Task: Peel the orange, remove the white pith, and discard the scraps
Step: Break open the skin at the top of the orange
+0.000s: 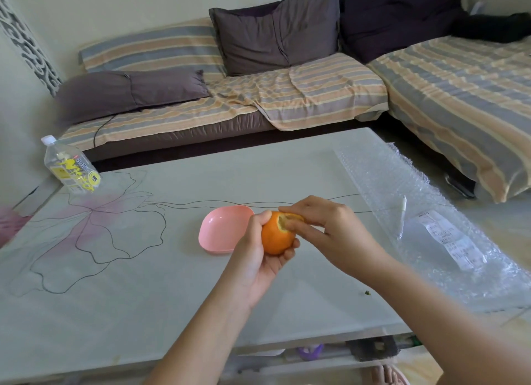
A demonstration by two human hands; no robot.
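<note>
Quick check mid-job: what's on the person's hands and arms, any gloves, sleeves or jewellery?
Nothing worn shows. The left hand and right hand are bare: no gloves, rings, watch or bracelet. No sleeves appear anywhere up to the frame's edge.

Plastic bottle point(71, 166) on table point(172, 298), bubble wrap point(402, 189) at right, perhaps a receipt point(451, 241) atop, striped sofa point(287, 97)
</note>
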